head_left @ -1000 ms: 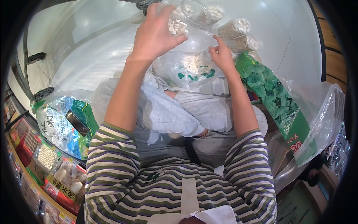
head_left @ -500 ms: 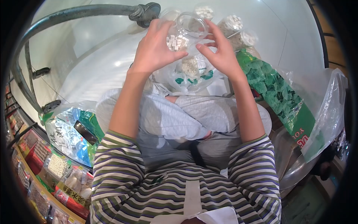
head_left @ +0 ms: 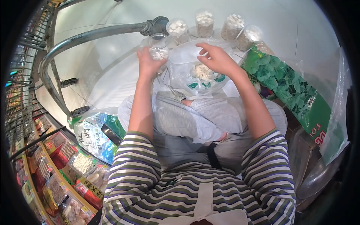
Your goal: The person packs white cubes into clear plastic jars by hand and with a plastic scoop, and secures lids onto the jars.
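Observation:
My left hand (head_left: pixel 150 65) is wrapped round the lower part of a clear plastic jar (head_left: pixel 158 42) with some white pieces at its bottom. The jar looks lidless and stands or hovers at the left end of a row. Above an open clear plastic bag (head_left: pixel 180 69) is my right hand (head_left: pixel 217 59), fingers apart and holding nothing. Inside that bag sits a pale, crumbly heap (head_left: pixel 203 72). Just beyond my hands stand several filled jars, among them one jar (head_left: pixel 178 30) beside the held one and another jar (head_left: pixel 205 23) behind the bag, topped with white cubes.
A metal cart frame (head_left: pixel 93 35) curves along the left, its caster near the jars. A green printed bag (head_left: pixel 288 88) lies on the right. At left, a blue and white package (head_left: pixel 95 137) with a dark phone-like object (head_left: pixel 111 134) lies beside shelves of packaged foods (head_left: pixel 71 168).
Both hands were round the jar above the bag. My left hand has carried it left to the row's end; my right hand has let go. The view has shifted.

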Available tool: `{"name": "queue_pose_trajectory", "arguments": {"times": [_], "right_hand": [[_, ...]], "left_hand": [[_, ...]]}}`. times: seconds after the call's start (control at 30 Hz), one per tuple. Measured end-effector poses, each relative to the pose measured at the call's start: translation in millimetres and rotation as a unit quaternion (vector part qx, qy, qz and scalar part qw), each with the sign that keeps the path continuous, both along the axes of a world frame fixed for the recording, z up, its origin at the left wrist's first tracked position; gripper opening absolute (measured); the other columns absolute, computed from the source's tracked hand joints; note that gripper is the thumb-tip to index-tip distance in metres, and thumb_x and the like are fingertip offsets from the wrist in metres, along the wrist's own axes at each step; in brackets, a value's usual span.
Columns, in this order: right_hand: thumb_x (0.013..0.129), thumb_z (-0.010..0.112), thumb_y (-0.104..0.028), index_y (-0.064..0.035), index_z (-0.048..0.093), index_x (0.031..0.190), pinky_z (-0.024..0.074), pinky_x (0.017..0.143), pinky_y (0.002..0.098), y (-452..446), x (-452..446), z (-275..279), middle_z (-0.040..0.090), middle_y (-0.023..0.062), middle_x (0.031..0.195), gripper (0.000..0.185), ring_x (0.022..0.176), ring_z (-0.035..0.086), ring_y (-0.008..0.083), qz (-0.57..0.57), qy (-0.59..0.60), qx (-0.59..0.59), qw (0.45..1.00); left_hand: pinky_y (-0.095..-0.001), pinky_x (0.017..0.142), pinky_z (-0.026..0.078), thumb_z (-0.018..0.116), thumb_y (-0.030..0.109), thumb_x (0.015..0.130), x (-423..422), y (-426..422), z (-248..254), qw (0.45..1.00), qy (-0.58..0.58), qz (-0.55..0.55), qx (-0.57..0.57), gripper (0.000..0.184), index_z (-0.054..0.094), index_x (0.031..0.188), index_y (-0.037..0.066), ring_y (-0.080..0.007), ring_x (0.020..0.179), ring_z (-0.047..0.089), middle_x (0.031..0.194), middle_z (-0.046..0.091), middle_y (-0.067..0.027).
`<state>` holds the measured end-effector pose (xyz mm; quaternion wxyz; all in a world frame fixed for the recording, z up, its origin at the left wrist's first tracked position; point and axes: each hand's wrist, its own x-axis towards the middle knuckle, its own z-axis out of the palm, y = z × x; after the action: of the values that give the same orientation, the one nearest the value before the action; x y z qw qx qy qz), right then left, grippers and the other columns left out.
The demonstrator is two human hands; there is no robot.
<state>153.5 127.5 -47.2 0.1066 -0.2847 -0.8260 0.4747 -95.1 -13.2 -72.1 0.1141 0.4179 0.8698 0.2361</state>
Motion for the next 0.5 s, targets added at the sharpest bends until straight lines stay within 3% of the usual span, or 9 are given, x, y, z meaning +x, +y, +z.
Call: {"name": "queue_pose_trajectory", "arguments": {"times": [0.07, 0.2, 0.4, 0.5], "right_hand": [[0.092, 0.061, -0.024, -0.0031, 0.056, 0.135, 0.0540, 0.084, 0.0396, 1.3, 2.9, -1.8, 0.070, 0.0198, 0.108, 0.048, 0.096, 0.069, 0.0313, 0.004, -0.006, 0.011, 1.000], [0.090, 0.062, -0.024, -0.0010, 0.059, 0.130, 0.0513, 0.090, 0.0432, 4.9, 5.9, -1.5, 0.070, 0.0204, 0.110, 0.047, 0.104, 0.066, 0.0370, 0.000, -0.002, 0.015, 1.000], [0.089, 0.062, -0.023, -0.0013, 0.060, 0.128, 0.0508, 0.091, 0.0438, 11.3, 6.8, -1.2, 0.071, 0.0190, 0.108, 0.045, 0.105, 0.066, 0.0372, -0.010, 0.003, 0.022, 1.000], [0.092, 0.061, -0.023, -0.0014, 0.058, 0.130, 0.0530, 0.083, 0.0411, 14.6, 7.9, -1.5, 0.071, 0.0181, 0.107, 0.044, 0.095, 0.068, 0.0339, -0.009, 0.011, 0.051, 0.999]], "left_hand": [[-0.0437, 0.106, 0.043, 0.093, 0.031, 0.060, 6.9, 4.9, -6.5, 0.997, -0.057, 0.044, 0.034, 0.093, 0.048, 0.136, 0.001, -0.0383, 0.123, 0.050, 0.133, 0.045, -0.0227], [-0.0432, 0.109, 0.042, 0.093, 0.034, 0.061, 0.3, 6.6, -32.1, 0.998, -0.024, 0.046, 0.039, 0.099, 0.045, 0.140, 0.002, -0.0386, 0.129, 0.045, 0.139, 0.041, -0.0241], [-0.0425, 0.114, 0.037, 0.094, 0.044, 0.056, -3.0, -2.5, -24.5, 0.990, 0.025, 0.081, -0.113, 0.111, 0.041, 0.144, 0.001, -0.0406, 0.139, 0.037, 0.149, 0.035, -0.0285], [-0.0433, 0.113, 0.039, 0.090, 0.041, 0.060, -16.4, -15.1, -9.2, 0.982, -0.029, 0.078, -0.171, 0.109, 0.037, 0.145, -0.002, -0.0394, 0.140, 0.038, 0.150, 0.037, -0.0276]]}}
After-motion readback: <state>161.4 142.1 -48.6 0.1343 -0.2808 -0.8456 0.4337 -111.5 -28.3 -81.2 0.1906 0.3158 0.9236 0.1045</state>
